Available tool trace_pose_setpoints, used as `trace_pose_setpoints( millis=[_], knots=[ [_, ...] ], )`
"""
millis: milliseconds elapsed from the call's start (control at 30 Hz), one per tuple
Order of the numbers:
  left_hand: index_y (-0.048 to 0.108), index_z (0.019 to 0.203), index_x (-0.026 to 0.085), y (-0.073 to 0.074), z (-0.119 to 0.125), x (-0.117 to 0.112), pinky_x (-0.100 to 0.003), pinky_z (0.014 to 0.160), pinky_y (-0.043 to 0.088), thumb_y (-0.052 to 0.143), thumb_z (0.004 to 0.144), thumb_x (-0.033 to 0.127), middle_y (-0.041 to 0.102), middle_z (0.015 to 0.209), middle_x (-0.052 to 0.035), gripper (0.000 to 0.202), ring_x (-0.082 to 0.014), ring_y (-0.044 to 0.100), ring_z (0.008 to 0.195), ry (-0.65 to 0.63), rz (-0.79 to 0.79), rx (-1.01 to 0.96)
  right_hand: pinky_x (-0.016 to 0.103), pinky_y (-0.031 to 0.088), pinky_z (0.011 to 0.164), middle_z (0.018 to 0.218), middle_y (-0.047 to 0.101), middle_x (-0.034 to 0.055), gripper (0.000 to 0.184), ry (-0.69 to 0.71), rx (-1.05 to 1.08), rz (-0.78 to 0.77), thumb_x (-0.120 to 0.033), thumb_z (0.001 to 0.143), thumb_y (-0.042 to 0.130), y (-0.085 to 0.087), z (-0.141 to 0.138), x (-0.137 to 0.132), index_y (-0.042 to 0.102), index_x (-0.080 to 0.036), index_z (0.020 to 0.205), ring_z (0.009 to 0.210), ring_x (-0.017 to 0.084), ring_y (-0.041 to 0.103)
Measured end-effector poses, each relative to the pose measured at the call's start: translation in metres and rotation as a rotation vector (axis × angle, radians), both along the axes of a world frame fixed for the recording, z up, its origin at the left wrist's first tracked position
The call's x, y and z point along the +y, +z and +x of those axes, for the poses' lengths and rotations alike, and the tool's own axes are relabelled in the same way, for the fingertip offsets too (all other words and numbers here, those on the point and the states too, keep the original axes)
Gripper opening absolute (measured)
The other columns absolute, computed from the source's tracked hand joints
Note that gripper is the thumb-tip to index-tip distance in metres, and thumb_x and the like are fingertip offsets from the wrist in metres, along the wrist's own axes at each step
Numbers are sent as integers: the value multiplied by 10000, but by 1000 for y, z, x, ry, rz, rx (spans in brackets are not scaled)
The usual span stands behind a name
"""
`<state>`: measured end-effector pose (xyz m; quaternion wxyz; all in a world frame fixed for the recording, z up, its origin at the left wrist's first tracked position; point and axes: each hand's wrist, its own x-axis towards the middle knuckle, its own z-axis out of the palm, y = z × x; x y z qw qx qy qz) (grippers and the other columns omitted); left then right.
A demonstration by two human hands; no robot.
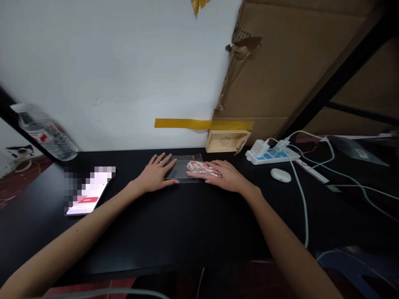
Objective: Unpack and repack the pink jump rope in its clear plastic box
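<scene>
A flat, clear plastic case or sheet (pixel 180 169) lies on the black table in front of me. My left hand (pixel 158 173) rests palm down on its left end, fingers stretched and spread, thumb pointing right. On the right part of the plastic is a small pink thing with short white pieces on it (pixel 201 168); I cannot make out its kind. Stretched over its right side, my right hand (pixel 227 175) lies flat with its fingertips touching or just above it. Nothing is gripped in either hand.
A lit phone (pixel 90 193) and a plastic bottle (pixel 46 135) are at the left. A shallow wooden box (pixel 227 141) stands by the wall. To the right are a power strip (pixel 272 155) with chargers, a white earbud case (pixel 280 175) and loose cables (pixel 301 195).
</scene>
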<state>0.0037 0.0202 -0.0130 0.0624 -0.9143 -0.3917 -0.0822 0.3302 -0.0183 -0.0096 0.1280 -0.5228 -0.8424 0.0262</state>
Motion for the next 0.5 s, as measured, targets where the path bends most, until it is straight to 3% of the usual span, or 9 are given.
trace_pose_setpoints(
  millis=[133,300,500],
  knots=[
    [489,1472,270,-7,2,1,-644,1166,172,446,958,682,436,1545,-131,661,-400,320,1453,78,100,-70,615,345,1099,1371,619,138,709,-99,-38,1,-577,859,643,-1,15,5,504,-245,1471,1310,409,495],
    [488,1455,236,-18,-3,7,-664,1097,314,432,1008,505,472,1506,-155,524,-410,361,1424,171,81,-188,572,371,1108,1362,631,115,675,-60,67,10,-579,897,597,-4,33,8,481,-274,1487,1289,373,529],
    [488,1395,75,-27,-16,19,-495,1127,394,384,1007,283,417,1497,-235,452,-350,370,1433,220,71,-314,527,457,1042,1305,654,119,625,-31,126,-42,-522,879,648,4,35,4,544,-253,1434,1212,354,593]
  ],
)
